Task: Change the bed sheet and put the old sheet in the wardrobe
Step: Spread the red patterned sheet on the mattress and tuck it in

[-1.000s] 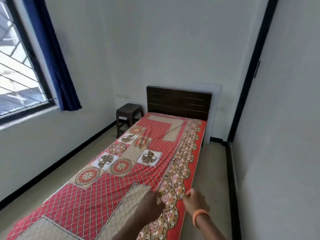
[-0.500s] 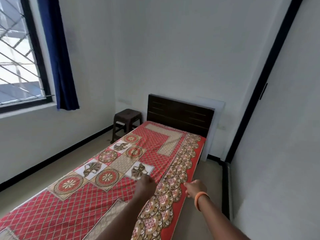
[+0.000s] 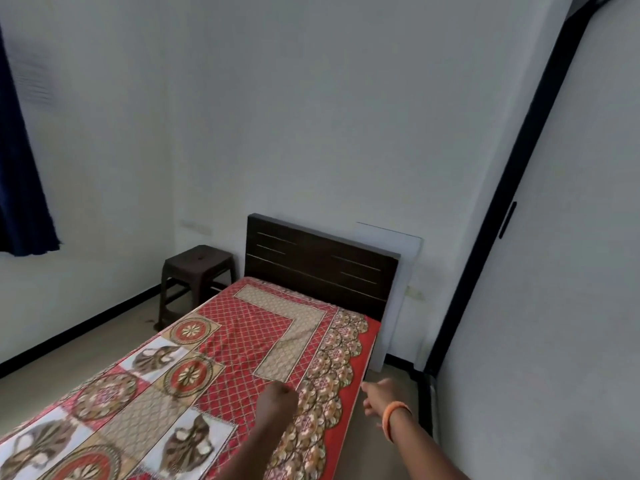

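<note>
Fingers of my left hand (image 3: 278, 398) are curled into a fist over the sheet (image 3: 242, 344), near its scalloped border; whether they pinch cloth I cannot tell, since only the back of the fist shows. My right hand (image 3: 379, 398) hangs past the bed's right edge, over the floor (image 3: 367, 445), fingers pointing toward the sheet's hanging red hem; it is blurred, and I cannot tell if it holds anything or touches the hem. An orange band (image 3: 394, 419) sits on that wrist.

The sheet, red with beige panels and round flower medallions, lies spread over the bed, reaching up to the dark headboard (image 3: 320, 265). Its right side drapes over the mattress edge. A few creases run across the red part near the head.

Room to move: a narrow strip of floor runs between the bed's right edge and the white wall (image 3: 554, 306) with its black frame (image 3: 485, 220). On the other side, a wider stretch of floor lies between the bed and the far wall. A brown stool (image 3: 197, 271) stands beside the headboard's left corner, close to the bed. A blue curtain (image 3: 20, 168) hangs at the left.
</note>
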The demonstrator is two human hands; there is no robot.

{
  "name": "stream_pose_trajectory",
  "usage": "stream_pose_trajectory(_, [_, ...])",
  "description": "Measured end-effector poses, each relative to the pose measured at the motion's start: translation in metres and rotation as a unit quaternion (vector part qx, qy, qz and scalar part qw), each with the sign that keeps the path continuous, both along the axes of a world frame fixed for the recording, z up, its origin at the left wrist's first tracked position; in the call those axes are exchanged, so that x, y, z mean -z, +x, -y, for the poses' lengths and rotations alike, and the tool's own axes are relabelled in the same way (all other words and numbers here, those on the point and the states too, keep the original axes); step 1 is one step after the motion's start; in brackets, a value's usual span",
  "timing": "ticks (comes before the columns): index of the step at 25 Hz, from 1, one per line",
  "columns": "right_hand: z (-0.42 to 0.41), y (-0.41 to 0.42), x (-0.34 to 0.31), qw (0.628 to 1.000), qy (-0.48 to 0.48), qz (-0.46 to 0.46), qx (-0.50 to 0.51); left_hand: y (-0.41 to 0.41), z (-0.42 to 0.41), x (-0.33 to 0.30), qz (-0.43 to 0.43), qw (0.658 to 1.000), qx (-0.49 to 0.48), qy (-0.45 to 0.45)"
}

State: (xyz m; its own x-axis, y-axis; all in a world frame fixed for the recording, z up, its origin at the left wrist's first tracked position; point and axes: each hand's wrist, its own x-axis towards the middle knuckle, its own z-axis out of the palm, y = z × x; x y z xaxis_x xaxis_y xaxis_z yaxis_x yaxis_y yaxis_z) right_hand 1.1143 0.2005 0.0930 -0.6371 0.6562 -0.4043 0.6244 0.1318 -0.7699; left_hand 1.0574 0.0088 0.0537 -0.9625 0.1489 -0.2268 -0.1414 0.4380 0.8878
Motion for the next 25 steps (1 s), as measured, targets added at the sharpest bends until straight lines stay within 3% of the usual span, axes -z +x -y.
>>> stream_pose_trajectory(3, [-0.057, -0.056, 0.008, 1.000, -0.024, 0.014, 0.009, -0.049, -0.058, 0.004, 0.025, 0.999, 0.010, 0.018])
stream_pose_trajectory(10, [-0.215, -0.233, 0.085, 0.996, -0.072, 0.042, -0.032, -0.188, -0.196, 0.073, 0.088, 0.992, -0.085, 0.003])
stream_pose_trajectory(13, [-0.279, -0.297, 0.122, 0.985, -0.119, 0.113, -0.054, -0.238, -0.263, 0.100, 0.128, 0.985, -0.112, -0.004])
stream_pose_trajectory(17, [-0.348, -0.385, 0.169, 0.983, -0.119, 0.134, -0.046, -0.303, -0.338, 0.142, 0.206, 0.963, -0.170, 0.025])
stream_pose_trajectory(20, [-0.378, -0.424, 0.225, 0.978, -0.112, 0.175, -0.023, -0.337, -0.378, 0.194, 0.256, 0.944, -0.208, -0.015])
stream_pose_trajectory(22, [-0.396, -0.457, 0.285, 0.976, -0.116, 0.184, -0.010, -0.367, -0.407, 0.241, 0.241, 0.956, -0.146, -0.080])
stream_pose_trajectory(25, [-0.418, -0.506, 0.379, 0.975, -0.071, 0.211, -0.016, -0.407, -0.453, 0.315, 0.156, 0.959, 0.031, -0.236])
